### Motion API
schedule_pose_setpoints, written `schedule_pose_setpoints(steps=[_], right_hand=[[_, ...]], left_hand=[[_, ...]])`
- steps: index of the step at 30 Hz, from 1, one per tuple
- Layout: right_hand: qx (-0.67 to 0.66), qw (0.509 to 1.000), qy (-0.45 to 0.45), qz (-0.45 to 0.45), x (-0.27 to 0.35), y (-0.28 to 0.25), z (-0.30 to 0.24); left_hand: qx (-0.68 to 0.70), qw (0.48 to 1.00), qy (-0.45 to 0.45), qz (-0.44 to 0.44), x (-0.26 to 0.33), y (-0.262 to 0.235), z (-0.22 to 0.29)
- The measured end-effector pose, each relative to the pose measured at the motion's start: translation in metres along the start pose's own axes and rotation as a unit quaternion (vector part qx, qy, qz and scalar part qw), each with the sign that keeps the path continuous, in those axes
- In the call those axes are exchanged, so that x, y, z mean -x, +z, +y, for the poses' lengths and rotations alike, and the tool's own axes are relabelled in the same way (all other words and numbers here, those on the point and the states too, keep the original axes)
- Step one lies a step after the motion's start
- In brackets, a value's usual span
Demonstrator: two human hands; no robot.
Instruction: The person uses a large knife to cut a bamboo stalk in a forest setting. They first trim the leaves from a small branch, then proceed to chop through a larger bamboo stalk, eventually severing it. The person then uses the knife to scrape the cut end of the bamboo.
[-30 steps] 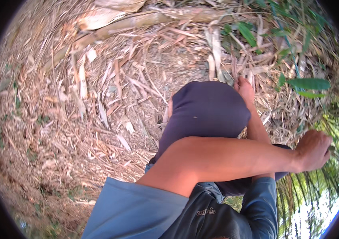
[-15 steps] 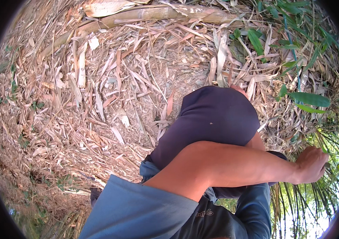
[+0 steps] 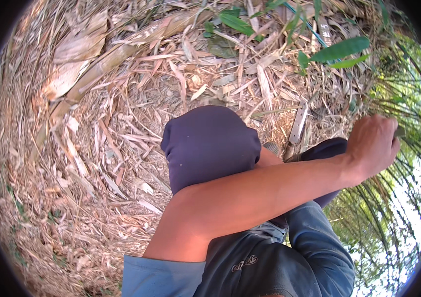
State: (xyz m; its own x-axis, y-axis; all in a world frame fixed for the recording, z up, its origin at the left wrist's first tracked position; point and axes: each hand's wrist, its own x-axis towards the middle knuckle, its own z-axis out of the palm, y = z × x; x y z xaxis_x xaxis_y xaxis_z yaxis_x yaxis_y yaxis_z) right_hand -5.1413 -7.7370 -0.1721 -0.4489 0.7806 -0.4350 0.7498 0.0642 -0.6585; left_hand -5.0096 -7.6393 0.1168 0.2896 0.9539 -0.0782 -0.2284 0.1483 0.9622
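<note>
My left arm reaches across my body to the right, over a raised knee in dark trousers. At its end my left hand is closed, fingers curled, beside hanging green stems. A small grey-green bit shows at the far side of the fist; what the fingers hold is hidden. My right arm shows only as a blue sleeve at the lower right, and the right hand is out of sight. On the ground between knee and fist lies a narrow, flat, pale strip with small dark spots.
Dry leaves and husks cover the ground. A thick bamboo stalk lies across the far left, next to a broad dry sheath. Green leaves and a thin blue line stand at the far right. Dense foliage borders the right.
The view has shifted, with the knee now farther left. My left fist has risen toward the far side and stays closed. The pale strip on the ground has come into sight.
</note>
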Motion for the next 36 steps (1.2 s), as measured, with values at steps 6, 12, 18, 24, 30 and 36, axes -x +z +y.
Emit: schedule_pose_setpoints(steps=[6,12,18,24,30,36], right_hand=[[-0.064,0.947,0.06,0.31,-0.008,-0.026,0.029],[0.106,0.837,0.251,0.475,-0.019,-0.087,0.127],[-0.085,0.887,0.334,0.308,-0.011,-0.082,0.13],[-0.092,0.903,0.265,0.326,-0.015,-0.037,0.083],[-0.09,0.919,0.238,0.3,-0.014,-0.03,0.06],[-0.153,0.935,0.227,0.225,-0.018,-0.037,0.037]], left_hand=[[-0.004,1.0,-0.004,-0.005,0.003,-0.004,-0.003],[-0.027,0.999,0.01,-0.019,0.008,-0.004,-0.002],[-0.047,0.998,0.011,-0.035,0.007,0.001,-0.005],[-0.051,0.996,-0.008,-0.069,0.007,0.005,-0.007],[-0.062,0.995,-0.02,-0.077,0.01,0.004,-0.009],[-0.078,0.993,-0.014,-0.09,0.008,0.006,-0.012]])
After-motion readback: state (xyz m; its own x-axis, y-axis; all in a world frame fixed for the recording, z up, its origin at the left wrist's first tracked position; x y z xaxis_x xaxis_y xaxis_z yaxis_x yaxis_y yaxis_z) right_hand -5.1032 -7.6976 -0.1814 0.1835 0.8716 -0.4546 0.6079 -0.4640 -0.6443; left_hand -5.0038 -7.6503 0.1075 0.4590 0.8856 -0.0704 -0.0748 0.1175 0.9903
